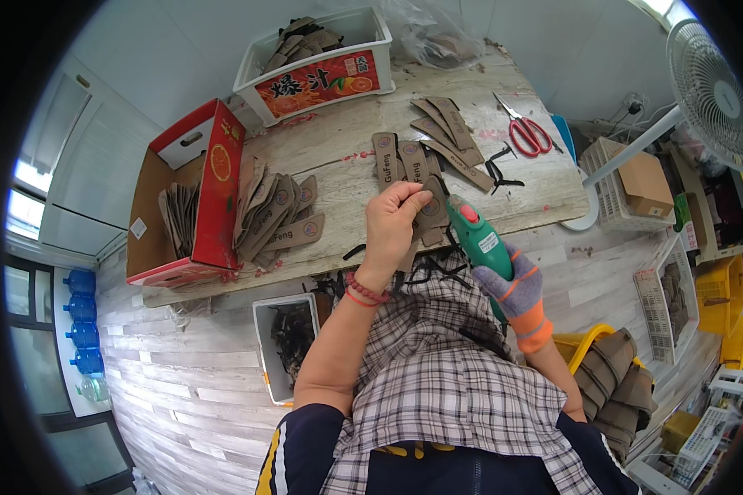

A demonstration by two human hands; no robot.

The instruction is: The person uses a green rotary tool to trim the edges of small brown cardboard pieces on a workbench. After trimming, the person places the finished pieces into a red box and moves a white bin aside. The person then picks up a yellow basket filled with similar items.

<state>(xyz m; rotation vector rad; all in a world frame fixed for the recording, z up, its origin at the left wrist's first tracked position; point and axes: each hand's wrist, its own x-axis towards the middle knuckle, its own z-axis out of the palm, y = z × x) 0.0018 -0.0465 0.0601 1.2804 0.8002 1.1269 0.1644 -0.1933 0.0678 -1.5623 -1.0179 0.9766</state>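
Note:
My left hand (pixel 395 216) is bare, with a red bead bracelet (pixel 366 289) at the wrist. It pinches a flat brown fabric piece (pixel 430 216) near the table's front edge. In a grey and orange glove, my right hand (pixel 510 285) wraps around a green handheld power tool (pixel 480 239) with a red button. The tool's front end lies against the right side of that fabric piece; its working tip is too small to make out. Just beyond my left hand, more brown pieces (pixel 385 157) with printed lettering lie on the table.
Brown pieces lie in a stack (pixel 276 219) beside a red box (pixel 223 190). Red-handled scissors (pixel 527 132) and black trimmings (pixel 502 169) lie to the right. A white bin (pixel 322 78) stands at the back, a scrap box (pixel 260 346) below the table, a fan (pixel 714 99) at right.

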